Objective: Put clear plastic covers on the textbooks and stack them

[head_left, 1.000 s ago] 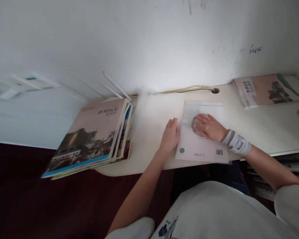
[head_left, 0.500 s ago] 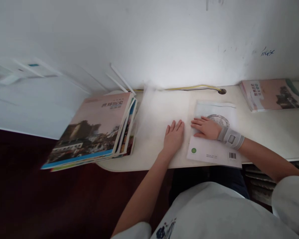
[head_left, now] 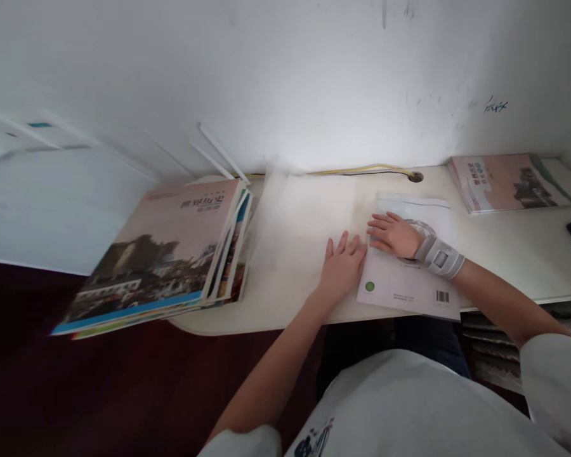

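Below the head-worn camera, at a long white bench (head_left: 290,311) set against a pale wall (head_left: 314,76), a person in a white shirt (head_left: 409,400) works with two bare hands. One thin book (head_left: 394,279) lies directly before the person, back cover up, with a green round mark at its lower left, a barcode at its lower right and a grey circular design partly hidden by the right hand. Its lower right corner reaches past the near edge of the bench.

The right hand (head_left: 394,235) rests palm down across the book, fingers extended toward the left edge; its grip is unclenched. A grey wristband (head_left: 441,256) circles that wrist. The left hand (head_left: 345,266) is palm down just beside the book's left edge, fingers spread and grip relaxed; whether its fingertips touch the cover is hard to tell.

Left of the hands, a whitish see-through sheet (head_left: 285,222) lies blurred on the bench. Beyond it, a stack of books (head_left: 152,247) juts out over the bench's left end, a pink cover with a town scene on top. Along the wall, yellow and black cables (head_left: 356,170) run to a round hole (head_left: 415,177). Far right sits a smaller pile of pink booklets (head_left: 509,181).
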`<state>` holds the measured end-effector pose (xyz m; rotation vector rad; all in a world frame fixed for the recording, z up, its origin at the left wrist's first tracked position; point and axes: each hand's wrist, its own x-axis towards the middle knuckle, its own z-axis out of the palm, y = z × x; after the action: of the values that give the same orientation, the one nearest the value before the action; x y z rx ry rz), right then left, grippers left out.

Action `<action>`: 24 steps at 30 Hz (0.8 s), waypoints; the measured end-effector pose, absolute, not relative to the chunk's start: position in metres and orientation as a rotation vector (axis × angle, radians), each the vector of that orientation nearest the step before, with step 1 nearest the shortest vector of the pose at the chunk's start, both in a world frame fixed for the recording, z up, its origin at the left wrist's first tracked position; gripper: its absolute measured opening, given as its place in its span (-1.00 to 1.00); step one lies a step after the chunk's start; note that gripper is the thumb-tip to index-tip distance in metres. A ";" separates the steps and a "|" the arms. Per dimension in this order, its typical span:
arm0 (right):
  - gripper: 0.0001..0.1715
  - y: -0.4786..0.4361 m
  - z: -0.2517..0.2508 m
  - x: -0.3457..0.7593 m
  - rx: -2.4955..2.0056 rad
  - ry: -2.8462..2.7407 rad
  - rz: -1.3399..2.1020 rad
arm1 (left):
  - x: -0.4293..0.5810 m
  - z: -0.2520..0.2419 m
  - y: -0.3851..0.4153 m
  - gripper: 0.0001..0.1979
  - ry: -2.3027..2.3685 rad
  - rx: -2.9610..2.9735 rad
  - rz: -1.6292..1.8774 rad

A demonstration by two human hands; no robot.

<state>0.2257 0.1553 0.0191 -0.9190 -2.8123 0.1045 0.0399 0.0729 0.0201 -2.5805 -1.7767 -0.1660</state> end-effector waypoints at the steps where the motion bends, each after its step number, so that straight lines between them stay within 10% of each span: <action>1: -0.49 0.157 0.019 0.224 -0.919 -2.815 0.107 | 0.040 0.020 0.072 -0.58 -1.813 -2.570 -0.126; 24: -0.63 0.092 0.042 0.288 -1.328 -2.417 0.221 | 0.035 0.046 0.096 -0.53 -2.386 -2.756 -0.402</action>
<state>0.2885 0.0923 0.0422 -1.3279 -2.4171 0.2206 0.0355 0.0965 0.0460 -2.7564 -2.3859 -0.4020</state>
